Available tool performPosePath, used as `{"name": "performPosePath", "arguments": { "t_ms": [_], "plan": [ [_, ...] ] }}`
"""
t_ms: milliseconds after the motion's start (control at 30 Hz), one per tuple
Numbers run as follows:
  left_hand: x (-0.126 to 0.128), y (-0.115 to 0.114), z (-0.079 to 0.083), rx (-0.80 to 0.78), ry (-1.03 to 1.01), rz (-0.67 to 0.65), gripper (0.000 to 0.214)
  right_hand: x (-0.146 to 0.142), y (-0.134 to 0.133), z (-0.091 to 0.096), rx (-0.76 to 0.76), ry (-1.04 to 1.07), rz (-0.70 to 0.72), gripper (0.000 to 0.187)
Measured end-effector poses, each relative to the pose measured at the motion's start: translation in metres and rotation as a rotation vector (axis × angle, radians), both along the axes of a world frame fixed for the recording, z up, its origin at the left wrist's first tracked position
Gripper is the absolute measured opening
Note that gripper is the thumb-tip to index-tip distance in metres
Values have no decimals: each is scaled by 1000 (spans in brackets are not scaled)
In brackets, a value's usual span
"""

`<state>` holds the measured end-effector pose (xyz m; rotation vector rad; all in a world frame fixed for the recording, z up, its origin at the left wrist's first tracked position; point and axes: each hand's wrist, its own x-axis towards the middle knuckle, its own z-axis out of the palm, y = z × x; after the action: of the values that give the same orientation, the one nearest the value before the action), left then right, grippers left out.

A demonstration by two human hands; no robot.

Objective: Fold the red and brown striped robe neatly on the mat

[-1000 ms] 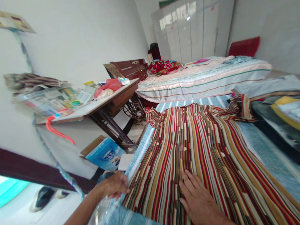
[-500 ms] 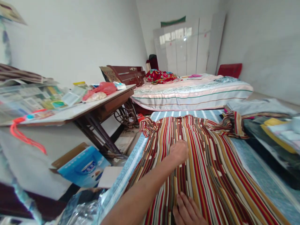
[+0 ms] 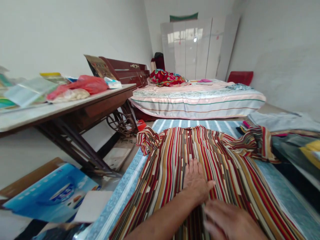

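A striped shirt-like garment [image 3: 172,166] in red, tan, white and dark brown lies spread out, its collar at the far end and its short sleeves to either side. Flat on its middle, fingers stretched toward the collar, rests my left hand [image 3: 196,183]. My right hand [image 3: 231,220], somewhat blurred, is closer to me, just below the left wrist and over the lower part of the cloth. Its fingers point left with a gap between them, and nothing shows in them. Whether it touches the fabric I cannot tell.
Under the garment is a blue striped cover [image 3: 130,180]. Folded clothes [image 3: 287,143] are piled at the right. A sewing-machine table [image 3: 100,100] bearing a red plastic bag [image 3: 85,85] stands left, with a blue carton [image 3: 55,195] below. Beyond lies a bed [image 3: 200,103].
My left hand has gone from a fist to lying flat and has come nearer to me. My right hand has lifted or shifted rightward, its fingers now turned left. The view has moved somewhat.
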<state>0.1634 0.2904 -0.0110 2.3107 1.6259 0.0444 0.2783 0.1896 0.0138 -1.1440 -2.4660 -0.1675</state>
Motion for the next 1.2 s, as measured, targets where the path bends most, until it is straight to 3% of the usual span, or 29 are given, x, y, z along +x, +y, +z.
{"name": "performPosePath", "arguments": {
  "t_ms": [100,200,333,467,667,800,967,1100,1200],
  "plan": [
    [-1,0,-2,-29,11,-7,88,19,99,26,-318,-58,-244,26],
    [-4,-3,-1,-1,-41,-28,93,27,197,41,-401,-163,-466,27],
    [-7,-3,-3,-21,-56,-52,91,29,292,28,-412,-162,-602,33],
    [-5,2,-5,-98,-52,-36,94,33,345,6,-439,-177,-755,45],
    [-3,5,-4,-149,-61,-38,93,38,376,-4,-450,-230,-716,37],
    [-3,6,-5,-144,-73,-37,92,47,370,-8,-413,-262,-631,41],
    [-3,6,-7,-70,1,-64,90,69,362,-6,-384,-274,-650,58],
    [-3,5,-5,49,59,-52,85,91,363,4,-482,-298,-665,63],
    [-3,5,-4,103,73,-64,85,109,359,9,-613,-347,-643,50]
  ]
}}
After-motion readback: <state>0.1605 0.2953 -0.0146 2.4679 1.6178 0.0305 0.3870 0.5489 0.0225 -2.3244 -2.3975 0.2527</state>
